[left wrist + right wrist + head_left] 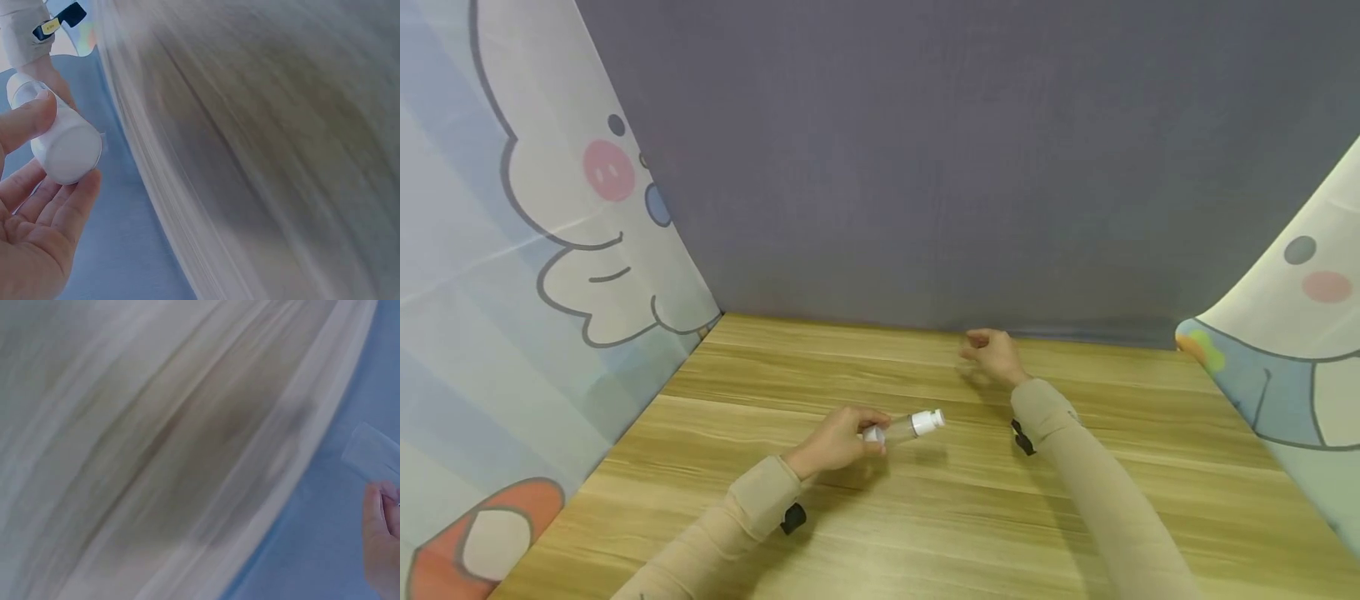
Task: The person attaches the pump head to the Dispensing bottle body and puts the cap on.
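My left hand (838, 440) grips a small clear pump bottle (901, 429) near its base, the thumb on one side and fingertips on the other. The bottle lies tilted nearly level above the table, its white pump head (928, 421) pointing right. In the left wrist view, the round base of the bottle (74, 153) faces the camera. Farther back and to the right, my right hand (997, 357) is raised over the table's far part. Between its fingertips it pinches a clear plastic cap (372, 453), which shows only faintly in the head view.
The wood-grain table (925, 533) spreads under both hands. A dark grey cloth wall (925, 167) stands along its far edge. Cartoon-printed curtains (580, 275) close in the left side, and a similar one (1285, 358) hangs at the right.
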`<state>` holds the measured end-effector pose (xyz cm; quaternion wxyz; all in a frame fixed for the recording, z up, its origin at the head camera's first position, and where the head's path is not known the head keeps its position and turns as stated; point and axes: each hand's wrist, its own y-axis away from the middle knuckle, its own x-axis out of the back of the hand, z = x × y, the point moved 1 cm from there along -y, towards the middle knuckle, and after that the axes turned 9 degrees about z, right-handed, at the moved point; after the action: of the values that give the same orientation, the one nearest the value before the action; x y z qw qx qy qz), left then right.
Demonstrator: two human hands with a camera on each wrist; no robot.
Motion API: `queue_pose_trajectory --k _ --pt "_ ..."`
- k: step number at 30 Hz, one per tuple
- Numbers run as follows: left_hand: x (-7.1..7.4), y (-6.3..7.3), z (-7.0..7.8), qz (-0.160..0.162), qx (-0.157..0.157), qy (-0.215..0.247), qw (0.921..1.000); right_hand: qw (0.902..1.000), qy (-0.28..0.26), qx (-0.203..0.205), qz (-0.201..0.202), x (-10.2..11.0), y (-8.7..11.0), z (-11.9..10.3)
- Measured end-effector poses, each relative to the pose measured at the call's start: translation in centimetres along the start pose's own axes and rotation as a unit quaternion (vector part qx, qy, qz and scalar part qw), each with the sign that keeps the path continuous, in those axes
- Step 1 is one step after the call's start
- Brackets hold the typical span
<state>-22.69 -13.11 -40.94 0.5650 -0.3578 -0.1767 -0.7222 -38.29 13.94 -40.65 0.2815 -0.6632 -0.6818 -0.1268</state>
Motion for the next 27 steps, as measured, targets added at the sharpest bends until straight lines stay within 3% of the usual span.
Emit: queue_pose_trajectory --k 14,22,27 --pt "0.0 0.0 0.0 0.013 -0.015 0.02 0.9996 0.9953 -0.091 -0.031 0.005 1.6 2.6 -3.4" --pt "0.1 -0.4 0.0 0.04 0.026 0.076 0.996 0.9902 -0.136 -0.032 0.0 3.0 4.3 -4.7" --pt "-0.2 -0.4 -0.1 0.051 0.026 0.089 0.9944 0.9887 -0.146 -0.033 -0.004 3.9 5.6 -5.4"
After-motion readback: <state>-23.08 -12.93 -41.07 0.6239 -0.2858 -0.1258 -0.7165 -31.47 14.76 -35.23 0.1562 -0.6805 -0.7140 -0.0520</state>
